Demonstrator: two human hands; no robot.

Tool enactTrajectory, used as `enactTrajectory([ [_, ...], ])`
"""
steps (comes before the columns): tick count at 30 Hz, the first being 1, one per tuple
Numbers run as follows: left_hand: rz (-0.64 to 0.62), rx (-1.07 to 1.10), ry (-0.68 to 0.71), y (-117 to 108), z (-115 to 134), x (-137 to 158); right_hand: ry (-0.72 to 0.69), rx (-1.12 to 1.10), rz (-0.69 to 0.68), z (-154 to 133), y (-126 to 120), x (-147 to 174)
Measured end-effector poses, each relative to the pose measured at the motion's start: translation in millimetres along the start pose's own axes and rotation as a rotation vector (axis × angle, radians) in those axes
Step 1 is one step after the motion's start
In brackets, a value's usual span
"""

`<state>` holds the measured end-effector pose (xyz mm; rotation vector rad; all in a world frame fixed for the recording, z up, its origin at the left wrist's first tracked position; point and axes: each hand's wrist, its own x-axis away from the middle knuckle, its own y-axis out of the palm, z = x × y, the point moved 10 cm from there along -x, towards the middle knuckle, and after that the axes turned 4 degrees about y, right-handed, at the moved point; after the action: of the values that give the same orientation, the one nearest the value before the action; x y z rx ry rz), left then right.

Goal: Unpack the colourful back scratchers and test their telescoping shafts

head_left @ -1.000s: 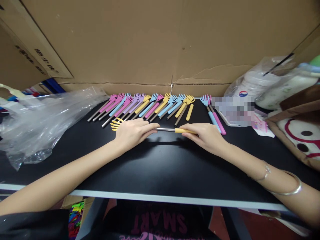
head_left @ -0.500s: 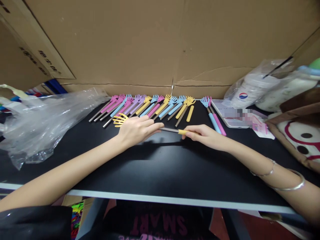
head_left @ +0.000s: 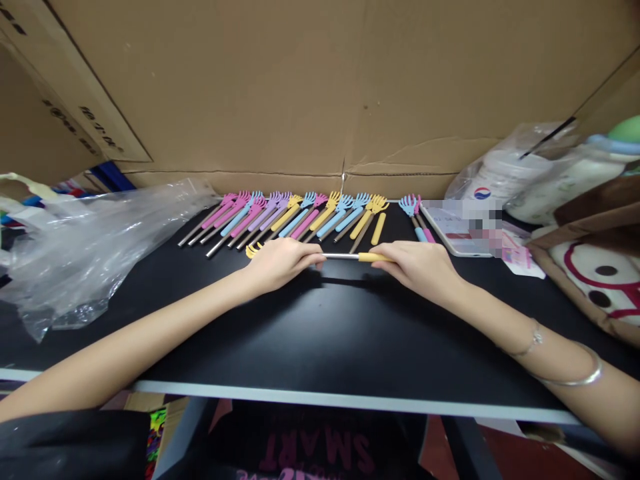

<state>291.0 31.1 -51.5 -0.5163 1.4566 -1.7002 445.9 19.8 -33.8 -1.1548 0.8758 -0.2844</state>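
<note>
Between my two hands runs a back scratcher [head_left: 341,256], held level above the black table. Its yellow claw pokes out to the left of my left hand [head_left: 283,264], whose fingers wrap round the claw end of the metal rod. My right hand [head_left: 414,262] grips the yellow handle sleeve [head_left: 371,257] at the other end. Behind my hands lies a row of back scratcher parts in pink, blue, purple and yellow, with bare metal rods [head_left: 224,241] at the left. A loose yellow sleeve [head_left: 379,229] rests at the row's right end. Two complete back scratchers [head_left: 411,205] lie further right.
A crumpled clear plastic bag [head_left: 100,247] covers the table's left side. To the right are a phone [head_left: 453,230], a bagged Pepsi cup [head_left: 505,175], a bottle [head_left: 560,177] and a brown bag [head_left: 600,267]. Cardboard [head_left: 250,87] stands along the back.
The back scratcher has turned more level, and its claw now shows less beside my left hand. My right hand has rolled over further around the yellow sleeve and hides more of the handle.
</note>
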Motion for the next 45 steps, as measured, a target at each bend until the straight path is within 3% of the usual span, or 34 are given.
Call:
enactTrajectory([
  [3, -0.076, 0.155, 0.02, 5, 1, -3, -0.034, 0.059, 0.098, -5, -9, 2],
  [7, -0.065, 0.147, 0.016, 3, -1, -5, -0.032, 0.071, 0.121, -7, -12, 3],
  [16, 0.208, -0.137, 0.058, -4, -3, 6, 0.007, -0.061, -0.005, -4, 5, 0],
  [24, 0.469, -0.383, 0.234, -23, 23, 21, 0.065, -0.131, -0.078, -2, 10, 0],
  [31, 0.386, -0.439, 0.206, -27, 27, 20, 0.097, -0.242, -0.17, -2, 16, -1],
  [45, 0.251, -0.333, 0.108, -5, 12, 16, -0.006, -0.013, -0.038, -10, 6, 2],
])
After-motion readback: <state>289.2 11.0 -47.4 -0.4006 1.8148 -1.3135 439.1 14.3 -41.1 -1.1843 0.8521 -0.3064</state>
